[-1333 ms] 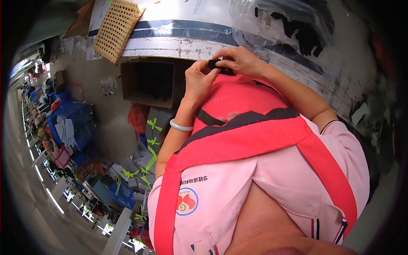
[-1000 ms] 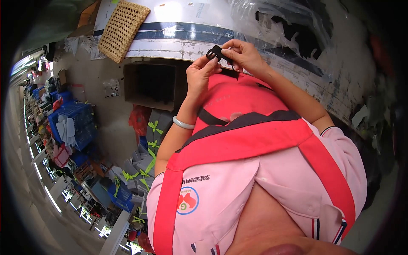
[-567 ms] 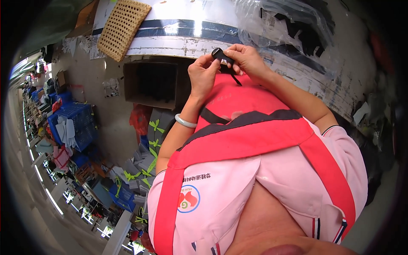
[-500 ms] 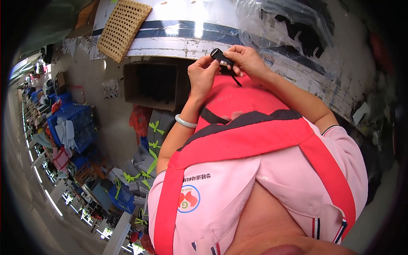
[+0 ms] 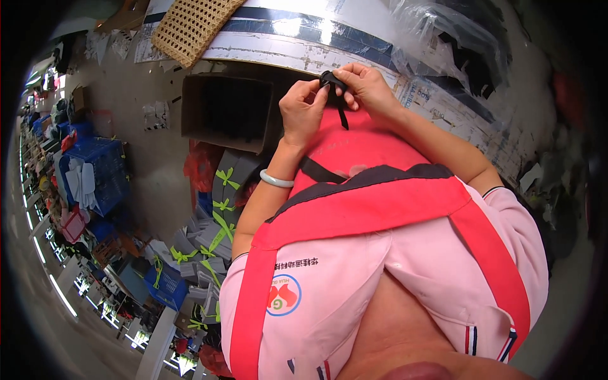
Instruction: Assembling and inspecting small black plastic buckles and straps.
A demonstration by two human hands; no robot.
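Observation:
Both hands meet at the table's near edge, over the red apron [image 5: 361,142] on my lap. Between them is a small black strap [image 5: 343,118], looped at the top, with a narrow tail hanging down. My left hand [image 5: 302,111] pinches the loop's left side between thumb and fingertips. From the other side, my right hand [image 5: 372,92] grips the strap with thumb and forefinger, its other fingers curled below. The fingers partly cover the strap, so I cannot make out whether a buckle sits in the loop.
White and blue cardboard covers the table [image 5: 272,50]. A woven cane pad [image 5: 193,28] lies at its far left, a clear plastic bag [image 5: 437,38] with black pieces at the right. Left of my knees stands an open carton [image 5: 190,114]. Farther left are grey bundles with yellow-green ties [image 5: 225,206] and a blue crate [image 5: 111,168].
The strap's rounded upper end has turned and now shows as a loop. Its tail hangs straighter and farther left. Both hands remain close together, and the whole view has shifted slightly.

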